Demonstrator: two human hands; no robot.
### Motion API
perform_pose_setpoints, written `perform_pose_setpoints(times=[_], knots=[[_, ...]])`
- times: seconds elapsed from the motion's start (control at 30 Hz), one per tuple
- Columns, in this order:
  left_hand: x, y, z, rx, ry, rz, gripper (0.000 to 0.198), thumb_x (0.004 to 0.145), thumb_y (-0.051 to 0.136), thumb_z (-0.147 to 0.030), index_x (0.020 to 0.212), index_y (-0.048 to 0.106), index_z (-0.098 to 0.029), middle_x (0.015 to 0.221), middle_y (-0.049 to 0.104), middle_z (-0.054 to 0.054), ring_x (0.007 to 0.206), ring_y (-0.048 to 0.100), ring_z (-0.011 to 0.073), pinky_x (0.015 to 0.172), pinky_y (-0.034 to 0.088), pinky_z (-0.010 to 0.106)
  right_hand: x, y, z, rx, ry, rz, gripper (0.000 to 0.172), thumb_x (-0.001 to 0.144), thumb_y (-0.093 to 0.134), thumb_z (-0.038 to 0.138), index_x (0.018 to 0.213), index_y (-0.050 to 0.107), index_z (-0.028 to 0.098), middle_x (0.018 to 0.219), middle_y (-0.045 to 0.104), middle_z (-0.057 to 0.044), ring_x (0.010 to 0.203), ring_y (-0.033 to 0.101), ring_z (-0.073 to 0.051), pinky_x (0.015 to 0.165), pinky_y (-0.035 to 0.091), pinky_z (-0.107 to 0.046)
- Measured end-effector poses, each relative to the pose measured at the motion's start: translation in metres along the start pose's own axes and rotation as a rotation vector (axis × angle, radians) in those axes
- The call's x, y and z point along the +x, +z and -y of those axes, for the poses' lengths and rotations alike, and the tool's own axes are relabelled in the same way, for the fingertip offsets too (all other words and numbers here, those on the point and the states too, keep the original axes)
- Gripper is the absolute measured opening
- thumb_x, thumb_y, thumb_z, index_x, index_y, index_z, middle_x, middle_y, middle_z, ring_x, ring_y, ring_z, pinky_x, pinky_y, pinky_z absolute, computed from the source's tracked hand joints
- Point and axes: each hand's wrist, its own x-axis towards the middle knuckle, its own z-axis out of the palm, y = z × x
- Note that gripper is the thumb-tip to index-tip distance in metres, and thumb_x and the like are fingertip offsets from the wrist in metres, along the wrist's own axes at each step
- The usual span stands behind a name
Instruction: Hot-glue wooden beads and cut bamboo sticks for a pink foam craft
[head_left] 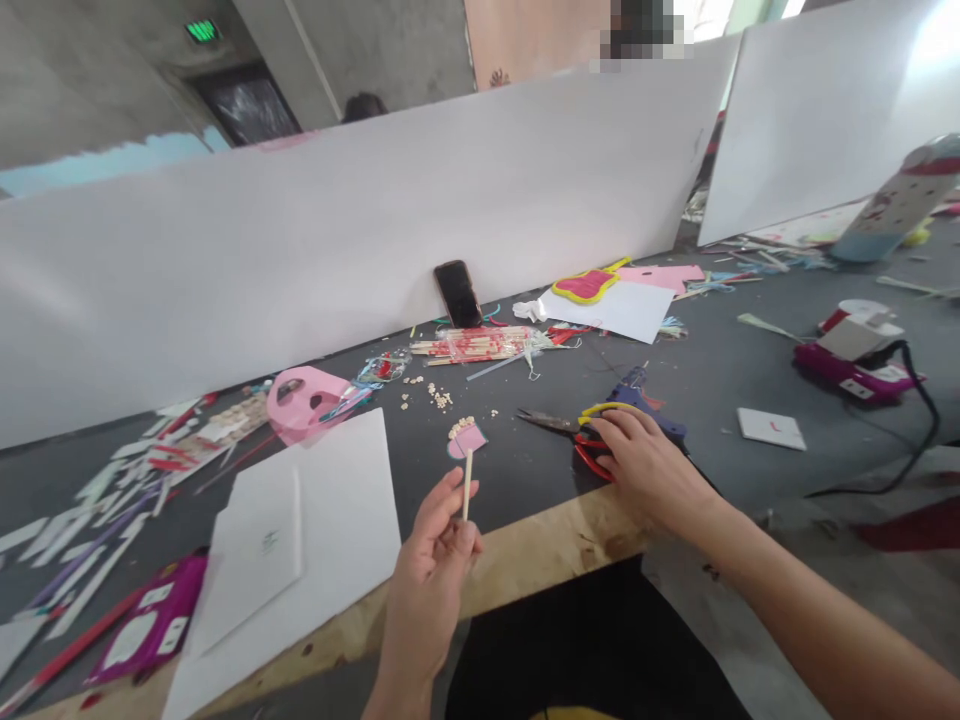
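Note:
My left hand (442,545) pinches a thin pale wooden stick (468,490) upright between thumb and fingers. Just beyond the stick's tip, on the dark table, lies a small pink piece (469,441) with a dark outline and small beige bits (460,427) along its upper edge. Whether the stick touches it, I cannot tell. My right hand (637,450) has its fingers curled over the red and yellow handles of long-nose pliers (551,421), whose dark jaws point left and stand slightly apart. Right behind that hand is a blue glue gun (637,392), partly hidden.
White paper (352,500) and a pink cutout (304,400) lie left, near scattered strips. A phone (458,293) leans on the white partition (337,240) behind bundled sticks (480,345). A purple power strip (847,372) with a cable sits right, before a bottle (892,205).

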Motion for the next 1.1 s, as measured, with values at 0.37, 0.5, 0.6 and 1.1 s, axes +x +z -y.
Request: perform_pose_setpoints(times=[0.37,0.5,0.6,1.1], knots=[[0.003,-0.010,0.000,0.312,0.143,-0.054,0.023,0.080,0.062,-0.039,0.078,0.071,-0.018,0.128,0.052,0.013,0.103,0.057,0.0258,0.072,0.048,0.030,0.006,-0.017,-0.022,0.105,0.118,0.045,0.042,0.084,0.050,0.029,0.124,0.054,0.017,0.100,0.068,-0.013,0.083,0.066,-0.025,0.072,0.052,-0.036],[0.006,-0.013,-0.001,0.379,0.205,-0.047,0.023,0.085,0.055,-0.037,0.092,0.071,-0.021,0.131,0.050,0.012,0.118,0.050,0.0273,0.076,0.048,0.031,-0.016,-0.030,-0.008,0.646,0.315,-0.014,0.068,0.080,0.055,0.046,0.140,0.033,0.021,0.086,0.063,-0.005,0.067,0.063,-0.020,0.062,0.054,-0.032],[0.010,-0.007,-0.001,0.408,0.213,-0.062,0.024,0.085,0.055,-0.038,0.094,0.072,-0.024,0.131,0.051,0.010,0.117,0.051,0.0264,0.075,0.049,0.031,-0.036,-0.029,0.016,0.784,0.270,-0.025,0.071,0.075,0.062,0.045,0.136,0.034,0.023,0.092,0.060,-0.006,0.075,0.063,-0.021,0.066,0.055,-0.032],[0.008,0.014,-0.005,0.316,0.216,0.014,0.021,0.085,0.057,-0.035,0.080,0.068,-0.019,0.127,0.051,0.012,0.125,0.044,0.0272,0.078,0.049,0.029,-0.059,-0.009,0.073,0.611,0.073,0.245,0.067,0.070,0.074,0.037,0.129,0.045,0.027,0.107,0.059,-0.008,0.090,0.064,-0.022,0.076,0.054,-0.032]])
